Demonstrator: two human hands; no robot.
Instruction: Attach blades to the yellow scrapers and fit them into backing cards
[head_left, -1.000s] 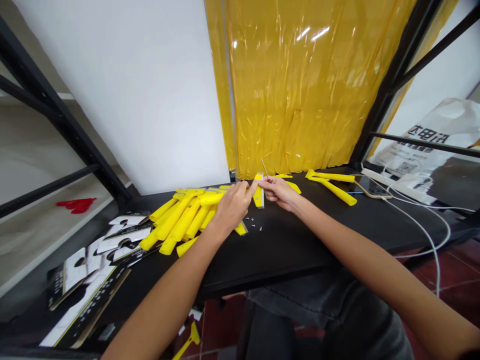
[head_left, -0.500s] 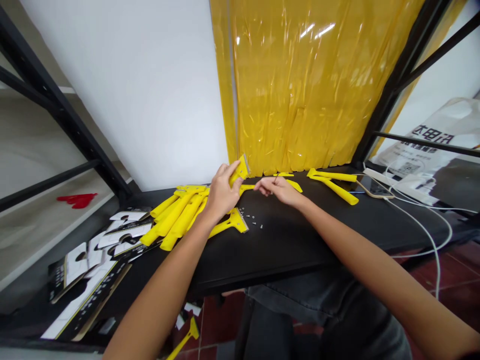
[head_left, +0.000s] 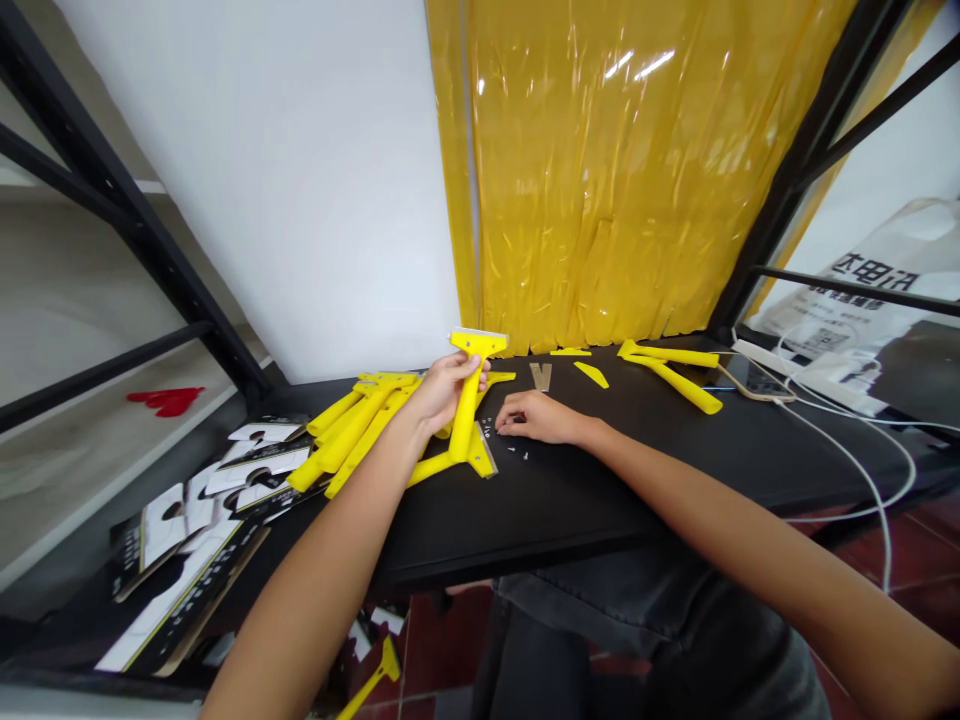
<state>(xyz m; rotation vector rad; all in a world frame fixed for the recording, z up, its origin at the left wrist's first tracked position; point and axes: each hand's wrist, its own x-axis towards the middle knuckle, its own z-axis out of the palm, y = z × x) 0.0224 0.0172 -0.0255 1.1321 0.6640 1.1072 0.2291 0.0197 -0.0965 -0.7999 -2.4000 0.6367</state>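
Note:
My left hand (head_left: 441, 388) is closed round the neck of a yellow scraper (head_left: 466, 405), its wide head with a metal edge pointing up and away. Over the black tabletop, my right hand (head_left: 538, 416) has its fingers bent together beside a few small screws (head_left: 487, 432); whether anything is pinched in them is hidden. Under the held handle lies another yellow scraper (head_left: 481, 458) with a blade in its head. A heap of yellow scrapers (head_left: 352, 425) sits left of my left hand. Behind my right hand are two thin tan strips (head_left: 540, 376) and a flat yellow piece (head_left: 592, 375).
Two yellow handles (head_left: 679, 388) and a phone (head_left: 752, 378) with white cables (head_left: 847, 450) are to the right. Black-and-white cards (head_left: 169, 590) are piled at the left. Black shelf posts (head_left: 780, 170) flank the table (head_left: 600, 510). Another scraper (head_left: 379, 680) shows below its edge.
The held scraper has turned from lying tilted to standing with its head up. My right hand has come down and left to the screws, uncovering the tan strips; the thin tool-like thing no longer shows in it.

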